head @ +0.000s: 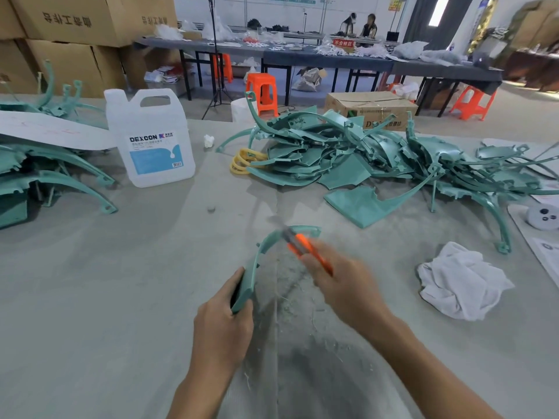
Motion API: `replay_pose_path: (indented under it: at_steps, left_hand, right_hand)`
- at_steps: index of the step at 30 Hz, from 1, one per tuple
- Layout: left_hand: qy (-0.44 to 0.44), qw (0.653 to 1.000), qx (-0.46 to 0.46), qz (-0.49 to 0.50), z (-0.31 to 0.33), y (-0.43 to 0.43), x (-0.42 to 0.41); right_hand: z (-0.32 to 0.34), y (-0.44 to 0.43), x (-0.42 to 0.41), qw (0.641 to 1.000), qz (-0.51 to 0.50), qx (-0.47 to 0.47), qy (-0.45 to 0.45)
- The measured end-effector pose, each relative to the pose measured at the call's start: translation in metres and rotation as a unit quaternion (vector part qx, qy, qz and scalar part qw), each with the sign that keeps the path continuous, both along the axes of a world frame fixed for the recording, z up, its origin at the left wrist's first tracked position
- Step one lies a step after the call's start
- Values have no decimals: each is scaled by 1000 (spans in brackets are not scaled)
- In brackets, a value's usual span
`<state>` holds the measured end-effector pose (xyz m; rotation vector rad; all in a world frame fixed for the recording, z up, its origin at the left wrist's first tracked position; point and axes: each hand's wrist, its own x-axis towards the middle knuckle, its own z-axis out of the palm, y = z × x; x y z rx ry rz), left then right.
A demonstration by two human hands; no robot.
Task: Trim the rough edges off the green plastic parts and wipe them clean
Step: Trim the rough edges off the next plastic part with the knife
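Left hand (222,320) grips curved green plastic part (262,254) at table centre; blurred right hand (338,278) holds orange utility knife (304,246), apparently against its edge. Around: green parts heap (348,155), white crumpled rag (461,282), translucent DEXCON jug (151,137).

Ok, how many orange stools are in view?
3. Centre stool stands just beyond the worktable; left stool sits under the dark bench; right stool stands by that bench's right end. More may be hidden under it.
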<state>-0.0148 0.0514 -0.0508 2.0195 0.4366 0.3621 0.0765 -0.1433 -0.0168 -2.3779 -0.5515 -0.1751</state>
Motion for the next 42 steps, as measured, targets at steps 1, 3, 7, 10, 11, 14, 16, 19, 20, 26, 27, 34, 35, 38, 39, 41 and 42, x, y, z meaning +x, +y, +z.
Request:
replay_pose_path:
  at_steps: [1,3,7,10,11,14,16,19,20,26,27,34,35,38,39,41,42]
  left_hand:
    - [-3,1000,0,1,2,1,0]
    - [-7,1000,-6,-1,3,2,0]
    - [4,999,38,-16,2,-2,0]
    - [0,1000,18,-7,2,-3,-4]
    - [-2,1000,8,-2,3,-1,-4]
    - [-3,1000,16,0,2,1,-1]
    - [1,1000,23,-2,3,-3,-1]
    - [0,999,34,-4,1,-3,-3]
    - [4,999,39,-3,0,-1,-2]
    - [18,997,75,-20,5,-5,-2]
    - [22,997,71,-16,5,-6,-4]
    - [42,999,-13,1,16,5,0]
    - [49,998,-37,23,22,7,0]
    - [52,981,-175,57,36,21,-3]
    - [53,973,-217,57,40,25,-4]
    - [48,969,-236,62,43,34,-8]
    - [47,969,-229,74,42,38,-10]
  right_hand:
    - [0,10,-10,999,38,0,0]
    - [-2,21,-16,998,63,-18,-16]
    - [-11,-4,42,986,-66,-150,15]
    - [-15,-41,79,951,-143,-259,90]
    - [-17,-49,82,945,-153,-274,87]
    - [-19,-56,78,961,-161,-223,38]
    - [-16,-46,64,982,-147,-122,8]
    - [-15,-12,29,999,-46,-20,-15]
    - [-18,-1,19,1000,-4,-22,-14]
    - [-17,-22,50,975,-117,-172,74]
    - [-13,-33,59,961,-135,-213,110]
    - [-2,-56,74,957,-163,-224,88]
    - [-4,-57,71,962,-166,-202,73]
    - [-9,-61,63,976,-168,-128,58]
    - [-11,-63,61,979,-168,-97,59]
    - [-13,-67,55,983,-167,-53,63]
    - [-14,-68,51,983,-169,-43,63]
